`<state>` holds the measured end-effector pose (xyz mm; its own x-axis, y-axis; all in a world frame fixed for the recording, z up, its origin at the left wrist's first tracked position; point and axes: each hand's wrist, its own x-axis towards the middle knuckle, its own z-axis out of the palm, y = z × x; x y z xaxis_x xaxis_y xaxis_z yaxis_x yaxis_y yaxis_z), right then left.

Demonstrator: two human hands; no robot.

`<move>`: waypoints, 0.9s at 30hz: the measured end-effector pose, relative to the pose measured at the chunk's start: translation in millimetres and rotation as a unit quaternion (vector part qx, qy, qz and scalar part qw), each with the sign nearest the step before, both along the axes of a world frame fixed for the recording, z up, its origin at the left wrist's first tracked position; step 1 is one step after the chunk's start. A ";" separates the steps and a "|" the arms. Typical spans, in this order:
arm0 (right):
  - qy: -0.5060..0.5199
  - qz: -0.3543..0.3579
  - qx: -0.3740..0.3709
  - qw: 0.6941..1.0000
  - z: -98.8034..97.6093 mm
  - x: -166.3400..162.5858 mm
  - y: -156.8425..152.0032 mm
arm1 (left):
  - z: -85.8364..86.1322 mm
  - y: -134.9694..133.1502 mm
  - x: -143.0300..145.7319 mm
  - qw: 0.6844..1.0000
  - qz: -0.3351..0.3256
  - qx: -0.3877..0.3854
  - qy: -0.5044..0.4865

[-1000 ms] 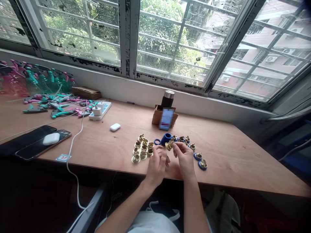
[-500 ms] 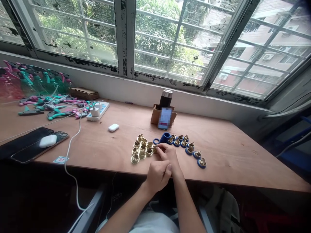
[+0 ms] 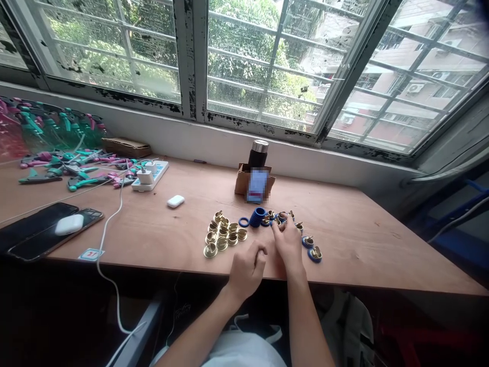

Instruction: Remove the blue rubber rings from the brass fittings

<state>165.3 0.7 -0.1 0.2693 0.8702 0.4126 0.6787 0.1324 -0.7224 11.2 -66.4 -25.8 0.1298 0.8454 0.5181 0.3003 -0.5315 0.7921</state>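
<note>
Brass-toned stock — small round fittings in blue rings (image 3: pixel 308 242), rowed on wooden bench (image 3: pixel 362 244). Judged light, stiff, slippery; take by rim. Fingers of right hand (image 3: pixel 288 243) pinched one — left hand (image 3: pixel 246 269) curled, contents unseen.

small table-edge sticker (image 3: pixel 90 253), perhaps reading "21"
</note>
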 end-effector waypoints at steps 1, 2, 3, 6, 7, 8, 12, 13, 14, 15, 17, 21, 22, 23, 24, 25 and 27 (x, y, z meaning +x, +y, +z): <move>-0.015 -0.011 -0.005 1.000 -1.8 4.5 2.6 | 1.5 1.3 0.0 1.000 0.000 -0.006 0.006; -0.031 -0.017 -0.012 0.999 -4.1 8.0 4.8 | 3.0 2.7 -0.2 1.000 0.001 -0.014 0.011; -0.048 -0.020 -0.020 0.998 -6.6 10.6 6.4 | 4.5 4.1 -0.4 1.000 0.002 -0.022 0.015; -0.091 -0.020 -0.044 0.995 -13.6 14.7 6.6 | 8.4 7.5 -1.3 0.998 0.004 -0.053 0.017; -0.099 -0.021 -0.051 0.994 -15.3 15.3 5.4 | 9.5 8.3 -1.5 0.998 0.003 -0.062 0.016; -0.104 -0.022 -0.055 0.993 -16.5 15.7 3.8 | 10.7 8.8 -1.7 0.998 0.000 -0.068 0.014; -0.118 -0.032 -0.051 0.991 -18.1 15.1 -1.4 | 14.1 9.6 -1.8 0.997 -0.007 -0.074 0.013; -0.123 -0.033 -0.047 0.991 -18.2 14.5 -2.0 | 14.6 9.6 -1.7 0.997 -0.006 -0.073 0.015; -0.130 -0.036 -0.042 0.990 -18.2 13.8 -2.4 | 15.0 9.6 -1.7 0.997 -0.005 -0.073 0.019; -0.135 -0.040 -0.036 0.989 -18.4 13.1 -2.7 | 15.2 9.7 -1.7 0.997 -0.004 -0.073 0.022; -0.136 -0.039 -0.018 0.990 -18.9 12.0 -3.7 | 15.5 9.9 -1.7 0.997 -0.004 -0.077 0.023; -0.060 -0.002 -0.004 0.998 -20.1 10.0 -10.5 | 15.7 10.7 -1.6 0.995 -0.012 -0.095 -0.003; -0.018 0.015 -0.008 1.000 -20.3 8.8 -13.4 | 15.6 11.1 -1.5 0.995 -0.016 -0.102 -0.009; 0.036 0.034 -0.011 0.999 -20.3 7.1 -16.7 | 15.3 11.5 -1.5 0.994 -0.019 -0.109 -0.013; 0.097 0.056 -0.009 0.994 -20.1 4.9 -20.2 | 15.0 11.9 -1.6 0.993 -0.022 -0.117 -0.014; 0.161 0.081 -0.003 0.984 -19.7 2.2 -24.0 | 14.7 12.3 -1.7 0.992 -0.022 -0.123 -0.013; 0.271 0.128 0.013 0.954 -18.0 -3.7 -31.7 | 14.2 12.9 -2.1 0.992 -0.018 -0.128 -0.010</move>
